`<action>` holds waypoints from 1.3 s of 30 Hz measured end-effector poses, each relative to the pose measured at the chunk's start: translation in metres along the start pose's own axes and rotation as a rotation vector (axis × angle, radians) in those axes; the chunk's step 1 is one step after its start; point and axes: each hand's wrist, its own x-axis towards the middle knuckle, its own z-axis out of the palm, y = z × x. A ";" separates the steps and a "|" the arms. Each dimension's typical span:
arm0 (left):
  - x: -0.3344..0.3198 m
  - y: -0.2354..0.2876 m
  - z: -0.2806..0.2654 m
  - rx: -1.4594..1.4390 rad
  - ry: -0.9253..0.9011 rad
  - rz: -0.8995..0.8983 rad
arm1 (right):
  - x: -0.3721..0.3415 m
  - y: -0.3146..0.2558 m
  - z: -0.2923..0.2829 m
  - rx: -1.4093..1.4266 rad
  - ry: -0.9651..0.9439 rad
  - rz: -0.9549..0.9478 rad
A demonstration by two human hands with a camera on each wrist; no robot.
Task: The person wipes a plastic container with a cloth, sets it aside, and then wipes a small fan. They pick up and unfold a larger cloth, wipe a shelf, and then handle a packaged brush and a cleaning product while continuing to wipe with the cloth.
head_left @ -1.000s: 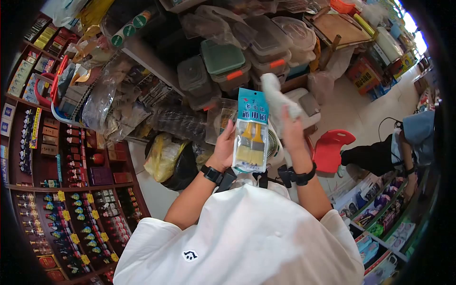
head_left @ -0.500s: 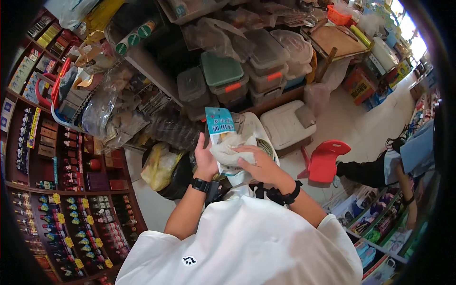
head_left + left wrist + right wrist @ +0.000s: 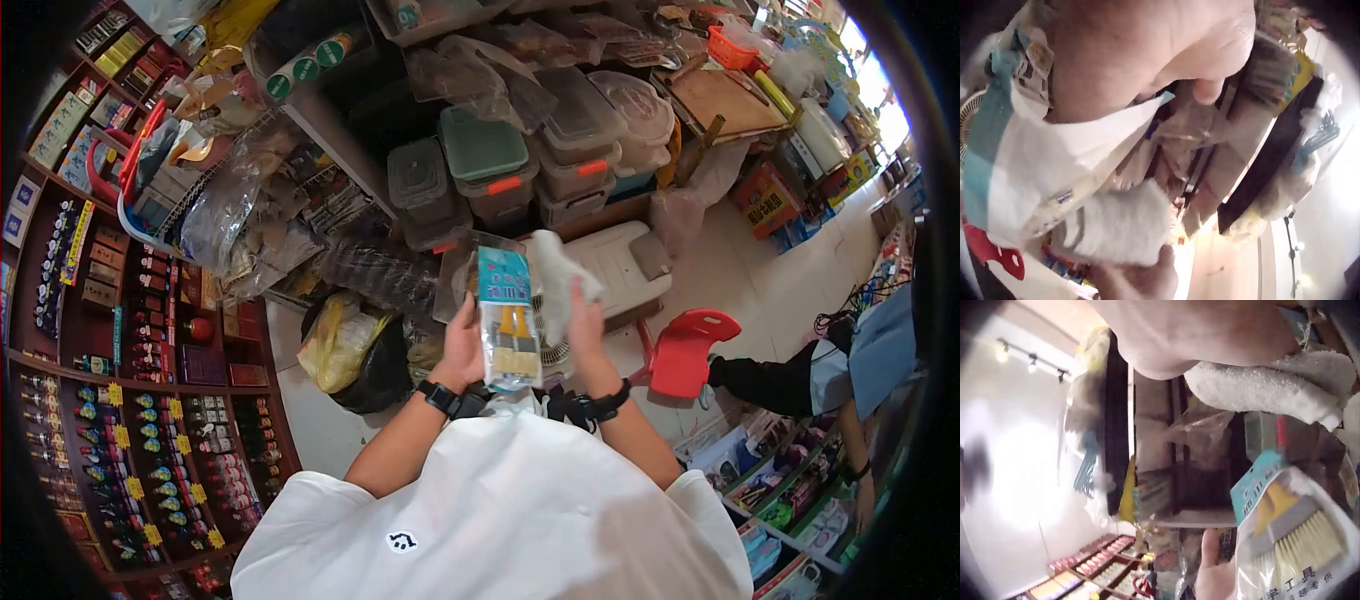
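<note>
My left hand [image 3: 463,347] grips the left edge of a clear pack of paintbrushes [image 3: 511,330] with a blue printed top, upright in front of my chest. Through its window show yellow handles and pale bristles, seen close in the right wrist view on one brush [image 3: 1300,540]. To the right of the pack, my right hand [image 3: 587,335] holds a folded white cloth [image 3: 562,278]. The cloth stands beside the pack's upper right edge. In the left wrist view the pack's back [image 3: 1066,147] faces me, with the cloth close below it.
Stacked lidded storage boxes [image 3: 490,160] stand ahead. A red stool [image 3: 695,350] and a person in dark trousers [image 3: 770,385] are to the right. Black and yellow bags [image 3: 350,350] lie on the floor at left, near shelves of small bottles [image 3: 130,430].
Half a second ago the cloth lay across the pack's front under my right hand. Now the cloth is off to the right and the pack's front with the brushes shows again.
</note>
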 end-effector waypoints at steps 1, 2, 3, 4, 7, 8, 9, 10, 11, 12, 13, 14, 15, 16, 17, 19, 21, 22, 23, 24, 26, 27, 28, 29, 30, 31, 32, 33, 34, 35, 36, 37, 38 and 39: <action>0.004 -0.004 0.009 -0.037 -0.022 -0.047 | -0.002 -0.002 0.012 -0.040 -0.190 -0.037; 0.011 -0.009 0.010 -0.050 0.055 0.014 | -0.010 -0.005 0.026 -0.036 -0.195 -0.066; 0.018 -0.010 0.018 -0.094 0.064 0.113 | -0.023 -0.005 0.038 -0.166 -0.258 -0.304; 0.023 -0.004 0.015 -0.029 0.050 0.168 | -0.032 -0.005 0.041 -0.299 -0.315 -0.539; 0.021 0.023 -0.006 0.044 0.066 0.231 | -0.051 -0.025 0.032 -0.527 -0.468 -0.559; 0.016 0.033 -0.008 0.013 0.117 0.227 | -0.047 -0.024 0.030 -0.529 -0.474 -0.565; 0.012 0.041 -0.010 -0.018 0.131 0.233 | -0.041 -0.020 0.023 -0.498 -0.597 -0.546; 0.010 0.046 -0.013 -0.002 0.114 0.269 | -0.039 -0.016 0.018 -0.465 -0.721 -0.521; 0.008 0.049 -0.012 0.013 0.093 0.305 | -0.040 -0.015 0.014 -0.468 -0.727 -0.517; 0.006 0.051 -0.008 0.035 0.057 0.301 | -0.040 -0.016 0.011 -0.432 -0.751 -0.471; 0.006 0.051 -0.008 0.032 0.054 0.303 | -0.040 -0.017 0.009 -0.394 -0.774 -0.425; 0.006 0.050 -0.012 0.072 0.051 0.250 | -0.039 -0.014 0.008 -0.397 -0.777 -0.429; 0.005 0.049 -0.015 0.113 0.051 0.196 | -0.039 -0.010 0.008 -0.407 -0.782 -0.384; 0.010 0.049 -0.028 0.168 0.052 0.205 | -0.040 -0.006 0.008 -0.415 -0.787 -0.337; 0.011 0.048 -0.034 0.168 0.054 0.208 | -0.040 -0.004 0.009 -0.414 -0.791 -0.337; 0.012 0.045 -0.048 0.254 0.194 0.246 | -0.040 -0.001 0.010 -0.495 -0.800 -0.460; 0.009 0.055 -0.053 0.137 0.198 0.230 | -0.032 0.020 0.007 -0.498 -0.774 -0.427; 0.009 0.061 -0.058 0.103 0.170 0.262 | -0.024 0.032 0.004 -0.506 -0.748 -0.396; 0.006 0.068 -0.063 0.068 0.142 0.294 | -0.011 0.045 -0.002 -0.506 -0.753 -0.393; 0.001 0.078 -0.066 0.010 0.127 0.268 | 0.003 0.061 -0.012 -0.496 -0.712 -0.220; -0.013 0.093 -0.067 0.035 0.165 0.324 | 0.021 0.087 -0.033 -0.414 -0.545 0.025; -0.020 0.098 -0.073 0.042 0.166 0.312 | 0.026 0.099 -0.045 -0.344 -0.415 0.099; -0.029 0.099 -0.072 0.045 0.180 0.303 | 0.039 0.128 -0.063 -0.299 -0.306 0.143; -0.034 0.101 -0.066 0.050 0.187 0.304 | 0.052 0.152 -0.084 -0.257 -0.201 0.175; -0.039 0.102 -0.071 0.059 0.205 0.321 | 0.047 0.144 -0.098 0.012 -0.231 0.306; -0.041 0.102 -0.078 0.060 0.217 0.316 | 0.037 0.138 -0.109 0.273 -0.204 0.355; -0.044 0.101 -0.094 0.055 0.252 0.312 | 0.022 0.118 -0.115 0.531 -0.173 0.406; -0.046 0.099 -0.100 0.052 0.284 0.301 | 0.026 0.138 -0.126 0.534 -0.164 0.421; -0.046 0.094 -0.107 0.079 0.323 0.285 | 0.030 0.159 -0.146 0.605 -0.052 0.431; -0.049 0.087 -0.117 0.073 0.346 0.251 | 0.028 0.192 -0.173 0.670 0.075 0.444; -0.047 0.084 -0.130 0.175 0.384 0.197 | 0.023 0.224 -0.196 0.671 0.112 0.461; -0.042 0.082 -0.137 0.280 0.411 0.151 | 0.021 0.253 -0.214 0.717 0.261 0.467; -0.037 0.080 -0.133 0.332 0.425 0.087 | 0.019 0.273 -0.228 0.763 0.397 0.471; -0.032 0.077 -0.132 0.338 0.435 0.083 | 0.013 0.287 -0.240 0.769 0.400 0.482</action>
